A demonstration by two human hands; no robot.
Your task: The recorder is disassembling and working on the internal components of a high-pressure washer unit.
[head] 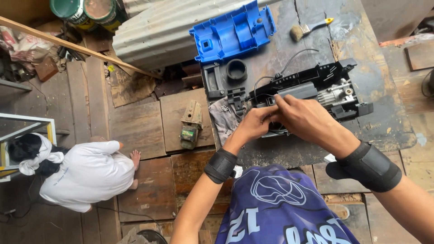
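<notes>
Both my hands are on the opened-up power tool (pixel 312 90), which lies in the middle of the dark bench (pixel 384 122), right in front of me. My left hand (pixel 254 124) pinches something small at the black body, fingers (pixel 270 110) close together. My right hand (pixel 307 119) lies over the top, fingers pressed down on the grey part (pixel 300 89). I cannot see what sits under my palms.

I think a few things could go wrong here. The thin black wire (pixel 298 56) loops up beside my hands, so a hard pull could snag it or tear it loose. The small black pieces (pixel 236 70) lie loose next to the tool, near the bench edge, and a bump from my wrist could knock them onto the wood floor (pixel 140 131). The floor has gaps, so they could get lost. A person in a white shirt (pixel 86 174) crouches down there, below and to my left, so a dropped part could land near them.

The blue plastic cover (pixel 233 31) lies open side up at the far end of the bench. A brush (pixel 307 29) lies beside it. Two round green tins (pixel 88 11) with paper labels stand at the far left. A small green box-shaped thing (pixel 190 133) lies on the floor.
</notes>
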